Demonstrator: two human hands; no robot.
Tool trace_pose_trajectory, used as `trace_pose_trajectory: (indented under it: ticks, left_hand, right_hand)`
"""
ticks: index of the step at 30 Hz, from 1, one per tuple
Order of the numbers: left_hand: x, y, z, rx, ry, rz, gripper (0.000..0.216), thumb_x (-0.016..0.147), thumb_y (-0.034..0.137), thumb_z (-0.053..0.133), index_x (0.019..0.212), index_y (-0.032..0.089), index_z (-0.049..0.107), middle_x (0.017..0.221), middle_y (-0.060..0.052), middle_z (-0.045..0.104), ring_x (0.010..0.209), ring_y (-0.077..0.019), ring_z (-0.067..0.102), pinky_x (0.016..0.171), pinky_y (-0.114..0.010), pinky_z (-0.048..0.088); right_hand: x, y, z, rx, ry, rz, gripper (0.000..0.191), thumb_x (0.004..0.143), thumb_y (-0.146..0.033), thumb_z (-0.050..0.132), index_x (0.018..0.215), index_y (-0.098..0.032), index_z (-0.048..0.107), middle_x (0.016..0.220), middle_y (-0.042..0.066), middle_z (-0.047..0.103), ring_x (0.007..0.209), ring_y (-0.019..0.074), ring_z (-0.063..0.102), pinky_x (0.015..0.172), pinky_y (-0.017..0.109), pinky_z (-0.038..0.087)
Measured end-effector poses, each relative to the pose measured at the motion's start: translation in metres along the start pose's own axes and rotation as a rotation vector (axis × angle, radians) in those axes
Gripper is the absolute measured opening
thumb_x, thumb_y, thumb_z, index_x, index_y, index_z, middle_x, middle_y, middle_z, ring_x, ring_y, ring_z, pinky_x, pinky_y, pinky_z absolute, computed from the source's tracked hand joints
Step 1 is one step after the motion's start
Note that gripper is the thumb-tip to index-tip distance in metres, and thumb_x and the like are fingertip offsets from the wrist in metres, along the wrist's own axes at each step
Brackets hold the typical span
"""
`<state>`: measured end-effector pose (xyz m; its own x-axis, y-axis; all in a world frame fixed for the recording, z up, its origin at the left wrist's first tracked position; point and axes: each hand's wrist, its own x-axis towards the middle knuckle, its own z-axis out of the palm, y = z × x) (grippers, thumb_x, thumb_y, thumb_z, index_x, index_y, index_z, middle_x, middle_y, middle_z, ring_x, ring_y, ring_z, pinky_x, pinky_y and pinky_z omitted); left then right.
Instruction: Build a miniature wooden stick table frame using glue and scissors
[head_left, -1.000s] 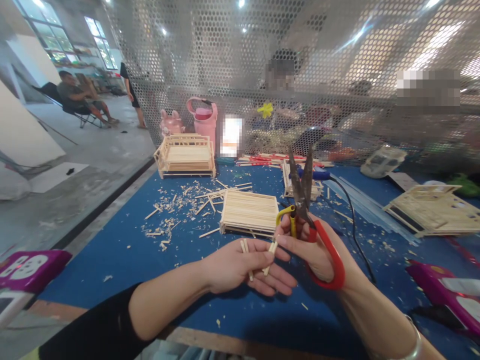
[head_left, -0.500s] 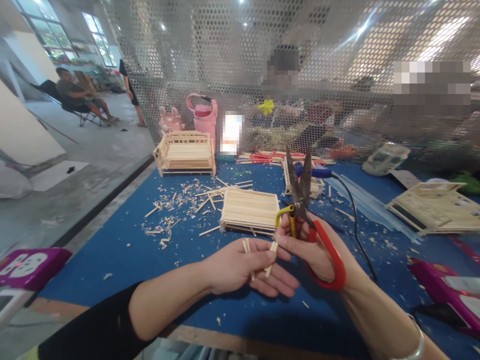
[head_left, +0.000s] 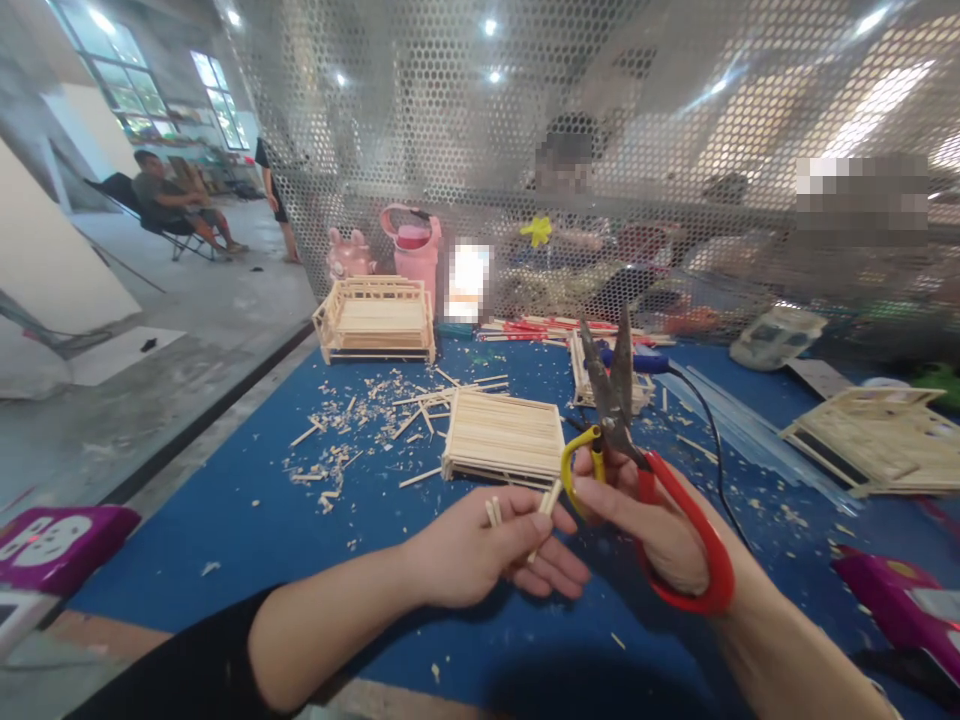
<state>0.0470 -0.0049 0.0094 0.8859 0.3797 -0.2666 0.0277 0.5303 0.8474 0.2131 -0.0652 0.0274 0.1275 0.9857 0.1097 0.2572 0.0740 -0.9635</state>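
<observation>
Several short wooden sticks are pinched between the thumb and fingers of my left hand, which hovers over the blue tabletop with its palm partly up. My right hand is closed around scissors with one red and one yellow handle loop; the blades point up and away, parted. The two hands are close together, the scissors just right of the sticks. Right behind them lies a small model bed of wooden sticks. A second stick model with railings stands farther back on the left.
Stick offcuts litter the blue table. A blue-handled corded tool rests on a small stick frame. Clear plastic strips, a jar and another stick model lie right. A perforated metal screen closes the back.
My right hand has drawn slightly right and toward me with the scissors, away from the sticks. My left hand keeps its hold. The camera view has tilted up a little.
</observation>
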Motion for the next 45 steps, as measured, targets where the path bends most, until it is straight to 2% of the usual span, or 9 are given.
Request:
trace_pose_trajectory:
  ticks: [4,8,15,23,28,31,34,38,45]
  left_hand:
    - [0.0,0.006,-0.001,0.016,0.047,0.022,0.037,0.069,0.048,0.066,0.084,0.016,0.056,0.072,-0.005,0.069,0.065,-0.0134,0.066,0.057,-0.02,0.045]
    - [-0.001,0.006,-0.001,0.027,0.059,0.047,0.037,0.07,0.048,0.065,0.083,0.015,0.055,0.071,-0.005,0.068,0.065,-0.0127,0.066,0.058,-0.019,0.045]
    - [0.0,0.003,0.004,0.096,0.051,0.06,0.034,0.072,0.046,0.064,0.083,0.014,0.058,0.07,-0.006,0.068,0.063,-0.013,0.064,0.057,-0.021,0.044]
    - [-0.005,0.003,0.008,0.299,0.019,0.167,0.025,0.082,0.036,0.053,0.078,0.013,0.061,0.071,-0.007,0.066,0.064,-0.0117,0.062,0.06,-0.02,0.046]
    - [-0.007,0.001,0.009,0.455,0.009,0.245,0.027,0.086,0.028,0.042,0.074,0.012,0.06,0.067,-0.006,0.063,0.062,-0.0113,0.06,0.06,-0.02,0.046]
    - [-0.008,0.0,0.01,0.489,-0.01,0.241,0.029,0.087,0.028,0.039,0.076,0.012,0.061,0.067,-0.007,0.064,0.062,-0.0124,0.06,0.062,-0.022,0.048]
    - [-0.009,0.001,0.009,0.571,-0.009,0.261,0.029,0.088,0.028,0.038,0.082,0.012,0.061,0.067,-0.007,0.064,0.062,-0.0134,0.06,0.062,-0.023,0.048]
    - [-0.011,0.002,0.009,0.684,-0.025,0.318,0.031,0.089,0.027,0.036,0.082,0.011,0.061,0.069,-0.008,0.065,0.063,-0.0138,0.06,0.063,-0.024,0.049]
    - [-0.011,0.001,0.008,0.709,0.018,0.348,0.038,0.09,0.03,0.032,0.072,0.011,0.061,0.069,-0.009,0.066,0.063,-0.0128,0.061,0.063,-0.023,0.05]
  right_hand:
    - [-0.015,-0.005,-0.022,-0.3,-0.104,-0.028,0.032,0.081,-0.052,0.047,0.08,-0.021,0.052,0.066,0.0,0.05,0.057,0.0127,0.044,0.05,0.025,0.038]
    - [-0.033,0.001,-0.037,-0.496,-0.197,0.041,0.026,0.078,-0.048,0.053,0.081,-0.022,0.054,0.066,0.001,0.056,0.057,0.0145,0.047,0.047,0.024,0.037]
    - [-0.043,0.003,-0.03,-0.599,-0.252,0.045,0.026,0.075,-0.048,0.057,0.081,-0.023,0.057,0.064,-0.001,0.06,0.056,0.015,0.051,0.048,0.024,0.038]
    - [-0.043,-0.014,-0.021,-0.778,-0.246,0.115,0.035,0.072,-0.053,0.056,0.09,-0.023,0.055,0.074,0.003,0.064,0.061,0.0186,0.056,0.055,0.028,0.043]
    - [-0.044,-0.014,-0.019,-0.906,-0.182,0.043,0.019,0.077,-0.041,0.052,0.087,-0.024,0.054,0.081,0.003,0.064,0.068,0.0193,0.057,0.06,0.029,0.043]
    - [-0.044,-0.01,-0.018,-0.921,-0.173,0.001,0.007,0.076,-0.027,0.049,0.082,-0.024,0.053,0.078,0.002,0.063,0.067,0.0186,0.057,0.059,0.028,0.042]
    - [-0.044,-0.009,-0.019,-0.946,-0.151,-0.041,0.011,0.07,-0.018,0.048,0.078,-0.023,0.052,0.073,0.001,0.063,0.063,0.0175,0.056,0.056,0.026,0.04]
    - [-0.046,-0.008,-0.02,-0.997,-0.135,-0.092,0.009,0.067,-0.016,0.045,0.071,-0.023,0.049,0.064,0.0,0.06,0.053,0.0146,0.051,0.048,0.023,0.036]
    - [-0.046,0.01,-0.026,-0.986,-0.132,-0.175,0.011,0.071,-0.017,0.04,0.063,-0.024,0.037,0.048,-0.005,0.046,0.042,0.0107,0.038,0.041,0.02,0.03]
